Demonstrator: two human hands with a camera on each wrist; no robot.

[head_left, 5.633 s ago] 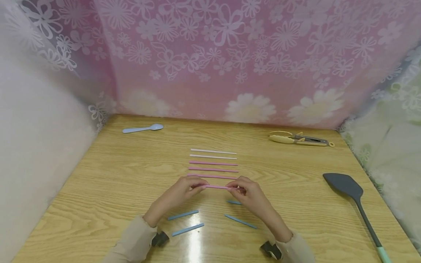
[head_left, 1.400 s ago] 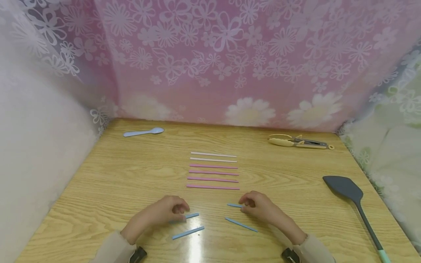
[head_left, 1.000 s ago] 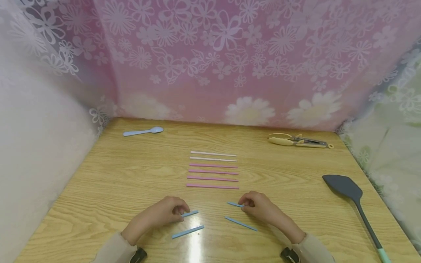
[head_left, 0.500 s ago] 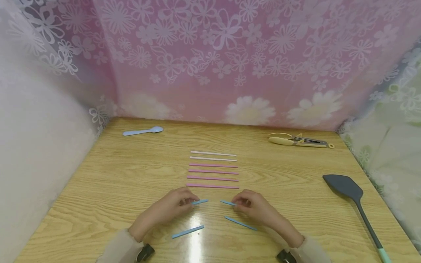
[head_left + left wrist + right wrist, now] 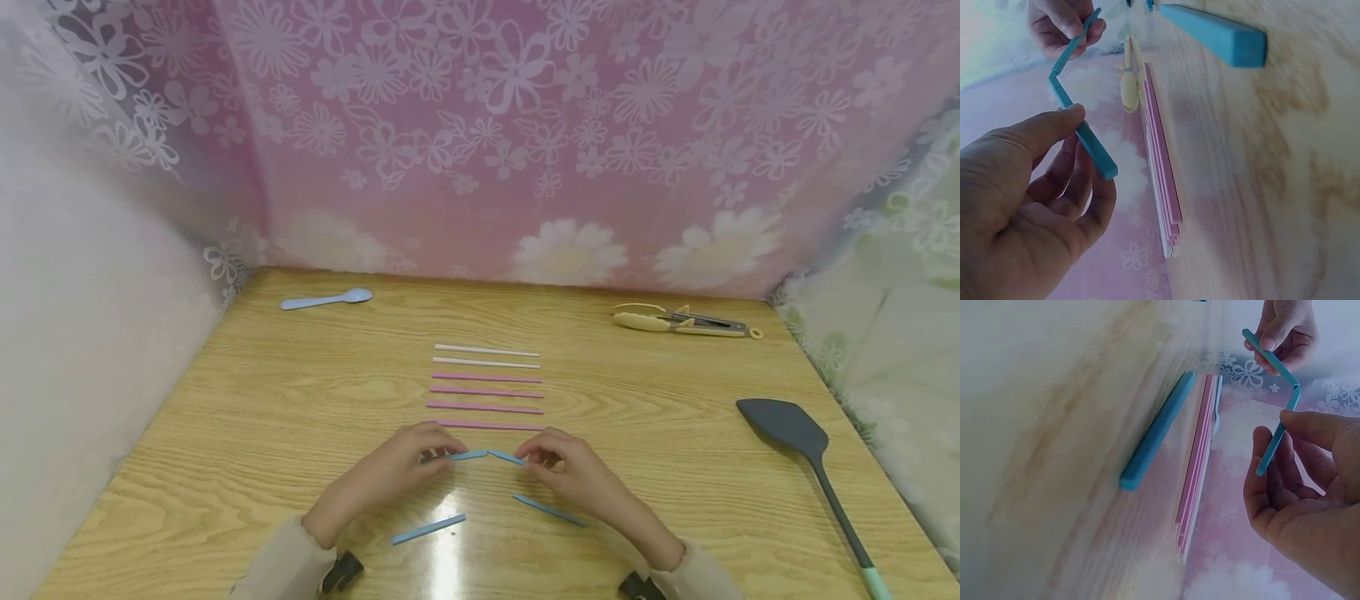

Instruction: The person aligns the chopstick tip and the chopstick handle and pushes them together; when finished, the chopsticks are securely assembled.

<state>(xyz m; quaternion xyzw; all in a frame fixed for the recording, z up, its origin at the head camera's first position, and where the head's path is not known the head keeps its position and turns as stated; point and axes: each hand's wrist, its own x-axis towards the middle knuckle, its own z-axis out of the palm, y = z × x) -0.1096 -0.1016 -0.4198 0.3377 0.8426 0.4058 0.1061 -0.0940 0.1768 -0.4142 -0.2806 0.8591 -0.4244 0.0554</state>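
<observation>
In the head view my left hand pinches a thicker blue chopstick half between thumb and fingers. Opposite it, my right hand pinches a thinner blue chopstick half. The inner ends of the two halves meet at an angle, as the left wrist view also shows; whether they are joined is too small to tell. Both pieces are raised above the table. Nearer me lie two more blue pieces: a thick half at left and a slim half at right.
Beyond the hands, several pink chopsticks and two white chopsticks lie in parallel rows. Farther out are a pale blue spoon, yellow tongs and a dark spatula on the wooden table.
Earlier the hands set down a pink chopstick at the near end of the row. They then picked up the two far blue halves and brought them inward until the ends met.
</observation>
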